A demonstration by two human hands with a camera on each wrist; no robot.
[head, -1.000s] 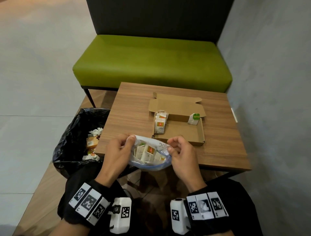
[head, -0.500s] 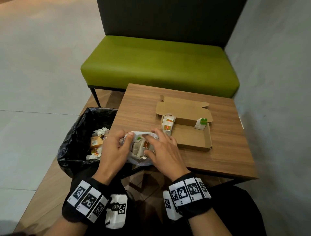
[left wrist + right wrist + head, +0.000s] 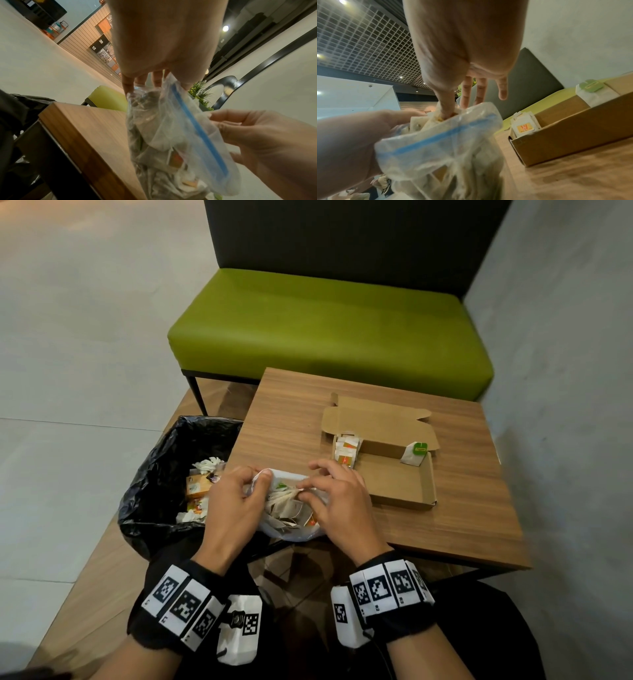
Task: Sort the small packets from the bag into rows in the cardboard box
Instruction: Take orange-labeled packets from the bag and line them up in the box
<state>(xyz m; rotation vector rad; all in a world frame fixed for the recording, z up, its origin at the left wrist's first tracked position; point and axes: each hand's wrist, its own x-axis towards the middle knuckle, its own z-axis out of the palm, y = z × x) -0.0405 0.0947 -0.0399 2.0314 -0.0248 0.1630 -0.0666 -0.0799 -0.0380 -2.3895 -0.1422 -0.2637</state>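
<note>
Closest to me, my left hand (image 3: 236, 501) pinches the rim of the clear zip bag (image 3: 291, 534) at the near edge of the wooden table (image 3: 452, 518), holding its mouth open and pointing up and away from me. My right hand (image 3: 339, 501) is at that mouth: the thumb and forefinger are down among the loose packets (image 3: 286, 503), the other fingers spread above. I cannot tell whether they have pinched one yet.

My left wrist view shows the bag's blue zip strip (image 3: 197, 124) running diagonally between my two hands, which the head view does not; the bag hangs partly past the table edge. The packets inside are too jumbled to count.

Beyond my right hand lies the one cardboard box (image 3: 400, 484), its long axis across the table and its lid flap (image 3: 373, 422) folded back on the far side. In its left end stands a single row of orange-marked packets (image 3: 346, 450), overlapped so I cannot count them. One green-tagged packet (image 3: 416, 453) leans in the far right corner. My right wrist view shows the orange logo (image 3: 524, 127) facing me.

To my left is one bin with a black liner (image 3: 164, 474), holding scraps. Farthest off is a green bench (image 3: 325, 333).
</note>
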